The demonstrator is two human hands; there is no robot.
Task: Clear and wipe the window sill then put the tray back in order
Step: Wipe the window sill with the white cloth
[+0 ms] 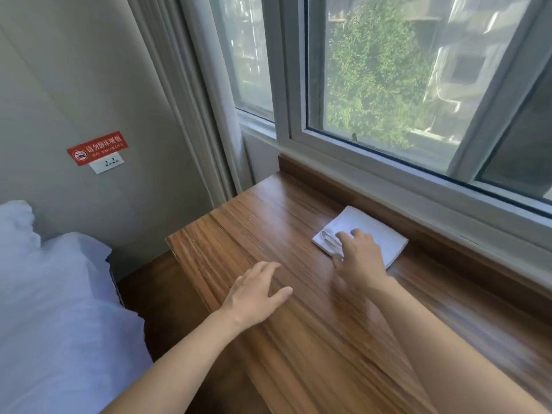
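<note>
One sill point(268, 222), wooden, under window point(373, 85). One cloth point(379, 234), white, folded, flat near sill's far edge, just beside raised wooden lip. Two hands. Right hand point(358, 258) pressing on cloth's near-left part, fingers bent down onto it. Left hand point(257, 291) flat toward sill's near-left edge, fingers relaxed, holding nothing. One sign point(98, 147), one socket point(107, 163) on left wall. Bedding point(53, 294) below.
</note>
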